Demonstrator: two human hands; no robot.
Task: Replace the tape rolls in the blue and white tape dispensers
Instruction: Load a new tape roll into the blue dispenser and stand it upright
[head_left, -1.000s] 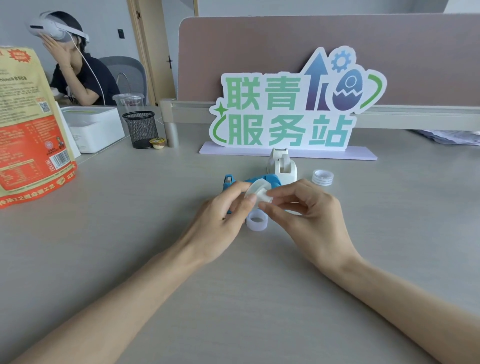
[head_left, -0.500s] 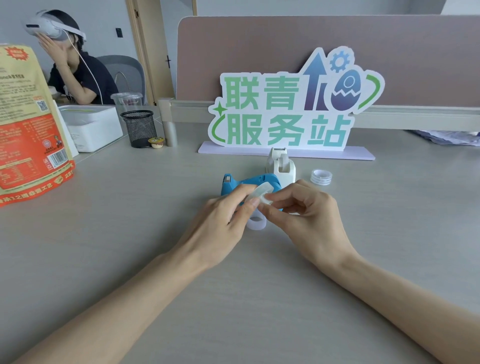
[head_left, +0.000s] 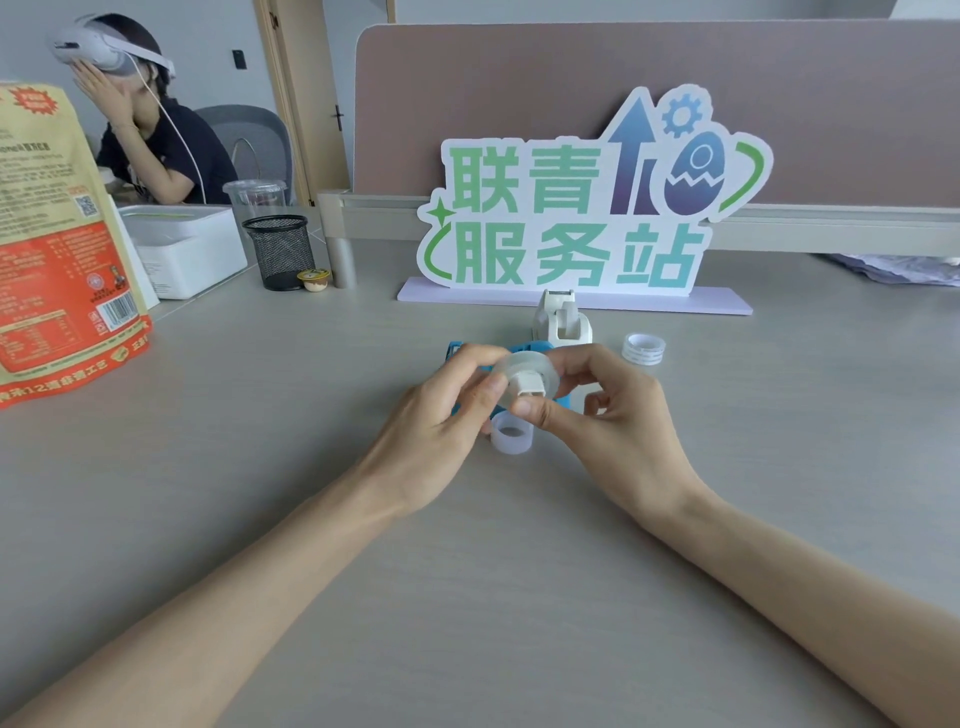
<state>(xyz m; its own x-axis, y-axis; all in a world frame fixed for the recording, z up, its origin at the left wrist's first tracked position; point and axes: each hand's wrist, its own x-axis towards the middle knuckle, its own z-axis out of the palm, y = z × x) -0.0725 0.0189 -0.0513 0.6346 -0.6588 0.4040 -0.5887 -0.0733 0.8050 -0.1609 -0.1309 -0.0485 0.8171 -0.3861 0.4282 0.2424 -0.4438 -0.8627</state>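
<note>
Both hands meet over the middle of the pale, matte grey counter (head_left: 519, 597). The left hand (head_left: 441, 431) and the right hand (head_left: 608, 415) together hold a clear, glossy tape roll (head_left: 524, 371) lifted off the surface. A white plastic core piece (head_left: 530, 387) sits in the roll's centre. The left grip is pressed together on the roll's left rim, thumb tip against its near face. The right grip pinches the roll from the right, thumb on the white core and fingers curled round the far side.

Just below the hands, a short translucent ring (head_left: 511, 434), hollow and frosted, lies on the counter, touching or nearly touching the left hand's fingertips. Behind the hands the blue dispenser (head_left: 535, 347) rests on the counter, mostly hidden; only smooth blue plastic edges show. Just beyond it stands the white dispenser (head_left: 562, 322), rounded and glossy, its cutter end pointing away. To its right, apart from it, a second tape roll (head_left: 644, 349) lies flat, ribbed with pale bands.

Farther back stands a flat cut-out sign (head_left: 571, 218) with green characters on a lilac base. At far left are a black mesh pen cup (head_left: 280, 252), a white box (head_left: 187, 249) and an orange printed bag (head_left: 57, 260).
</note>
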